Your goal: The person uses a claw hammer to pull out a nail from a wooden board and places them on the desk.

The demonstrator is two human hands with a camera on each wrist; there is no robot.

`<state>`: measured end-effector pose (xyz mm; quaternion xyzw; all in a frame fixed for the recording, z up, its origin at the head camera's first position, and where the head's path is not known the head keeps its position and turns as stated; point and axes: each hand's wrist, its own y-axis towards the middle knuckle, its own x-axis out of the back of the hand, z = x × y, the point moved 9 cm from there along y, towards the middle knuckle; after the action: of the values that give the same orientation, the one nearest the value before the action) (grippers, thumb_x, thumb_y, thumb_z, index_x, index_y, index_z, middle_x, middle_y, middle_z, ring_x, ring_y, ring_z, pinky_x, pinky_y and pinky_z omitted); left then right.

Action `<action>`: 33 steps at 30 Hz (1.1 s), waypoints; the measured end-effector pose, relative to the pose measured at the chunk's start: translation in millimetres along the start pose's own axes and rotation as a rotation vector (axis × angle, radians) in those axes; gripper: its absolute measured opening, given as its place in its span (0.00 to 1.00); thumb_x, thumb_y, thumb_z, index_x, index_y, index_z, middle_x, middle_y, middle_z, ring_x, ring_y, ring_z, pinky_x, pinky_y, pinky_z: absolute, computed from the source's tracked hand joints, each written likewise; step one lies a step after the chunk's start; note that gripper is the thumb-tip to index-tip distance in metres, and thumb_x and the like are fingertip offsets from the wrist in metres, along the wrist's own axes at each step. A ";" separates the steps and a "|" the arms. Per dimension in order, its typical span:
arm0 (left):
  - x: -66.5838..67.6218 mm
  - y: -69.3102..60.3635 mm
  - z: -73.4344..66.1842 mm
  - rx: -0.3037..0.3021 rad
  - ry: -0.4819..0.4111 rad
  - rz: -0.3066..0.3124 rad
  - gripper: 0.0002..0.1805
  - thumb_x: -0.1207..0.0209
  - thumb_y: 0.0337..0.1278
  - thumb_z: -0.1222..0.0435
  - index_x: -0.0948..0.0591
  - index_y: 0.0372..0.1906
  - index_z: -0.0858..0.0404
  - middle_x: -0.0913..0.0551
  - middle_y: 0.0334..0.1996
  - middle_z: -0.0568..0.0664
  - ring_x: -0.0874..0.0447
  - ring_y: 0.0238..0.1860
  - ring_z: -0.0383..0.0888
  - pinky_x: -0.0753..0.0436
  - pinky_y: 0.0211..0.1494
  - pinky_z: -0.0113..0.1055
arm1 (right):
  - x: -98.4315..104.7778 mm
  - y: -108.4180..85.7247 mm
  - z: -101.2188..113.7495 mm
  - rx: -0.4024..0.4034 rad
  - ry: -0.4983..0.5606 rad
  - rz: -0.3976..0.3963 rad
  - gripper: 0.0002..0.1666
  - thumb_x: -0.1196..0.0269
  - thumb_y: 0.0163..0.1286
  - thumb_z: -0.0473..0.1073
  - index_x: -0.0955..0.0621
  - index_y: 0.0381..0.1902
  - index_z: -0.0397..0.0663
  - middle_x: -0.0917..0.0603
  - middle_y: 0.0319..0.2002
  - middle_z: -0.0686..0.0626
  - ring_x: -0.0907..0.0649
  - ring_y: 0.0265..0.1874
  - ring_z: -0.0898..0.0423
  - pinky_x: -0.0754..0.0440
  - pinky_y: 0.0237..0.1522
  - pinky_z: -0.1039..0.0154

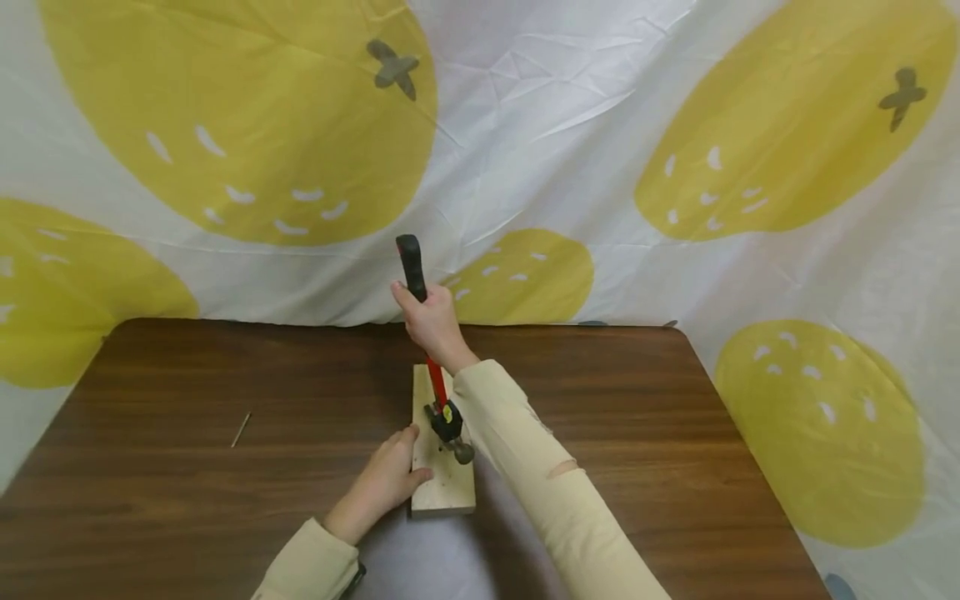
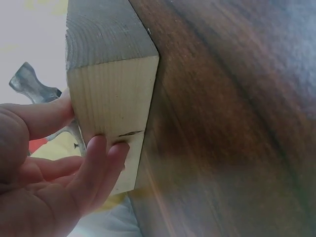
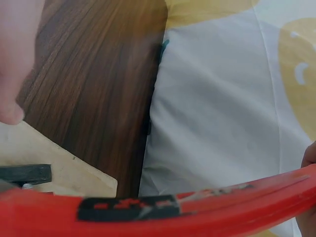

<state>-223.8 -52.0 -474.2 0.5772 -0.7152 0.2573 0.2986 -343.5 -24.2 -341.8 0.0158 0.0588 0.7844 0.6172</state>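
Cream sleeve (image 1: 592, 525), R grip (image 1: 435, 326) clamped on red-shaft hammer (image 1: 437, 383), L grip (image 1: 385, 473) holding grainy rect. wood blk (image 1: 442, 493)

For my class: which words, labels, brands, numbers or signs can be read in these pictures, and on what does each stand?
No text can be read.
Hammer: its yellow mark is too small to read.
Red shaft, right wrist view: any lettering on the dark patch is too blurred to read.
Wooden block and cloth: no lettering visible.
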 end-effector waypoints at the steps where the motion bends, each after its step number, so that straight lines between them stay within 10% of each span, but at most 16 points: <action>1: -0.7 0.1 0.1 0.000 0.000 0.001 0.34 0.35 0.46 0.67 0.35 0.56 0.81 0.30 0.54 0.74 0.32 0.55 0.66 0.31 0.57 0.53 | 0.4 -1.5 0.8 0.014 0.008 0.002 0.24 0.44 0.65 0.38 0.38 0.11 0.48 0.40 0.04 0.58 0.41 0.03 0.65 0.44 0.08 0.71; 20: -0.6 1.5 -2.6 -0.024 0.035 -0.029 0.33 0.33 0.42 0.68 0.33 0.53 0.82 0.27 0.48 0.74 0.27 0.49 0.64 0.26 0.51 0.52 | 25.1 -45.8 15.8 0.358 0.224 0.047 0.14 0.46 0.62 0.31 0.31 0.17 0.39 0.37 0.06 0.59 0.39 0.05 0.66 0.44 0.08 0.72; 27: 0.7 1.2 -2.4 -0.014 0.031 -0.029 0.33 0.33 0.41 0.68 0.33 0.53 0.81 0.27 0.47 0.74 0.26 0.49 0.65 0.26 0.51 0.53 | 30.5 -63.4 20.5 0.484 0.176 0.067 0.35 0.39 0.61 0.54 0.35 0.18 0.23 0.35 0.07 0.61 0.38 0.05 0.67 0.43 0.08 0.72; 33: -0.1 1.6 -2.1 -0.001 0.027 -0.016 0.34 0.34 0.42 0.68 0.34 0.54 0.82 0.28 0.49 0.75 0.28 0.51 0.66 0.27 0.52 0.53 | 32.5 -79.1 28.2 0.599 0.145 0.080 0.35 0.42 0.62 0.55 0.34 0.19 0.25 0.35 0.08 0.62 0.37 0.06 0.67 0.42 0.07 0.70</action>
<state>-225.1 -50.1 -472.9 0.5791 -0.7066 0.2626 0.3105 -272.0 27.6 -324.2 0.1431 0.3305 0.7551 0.5479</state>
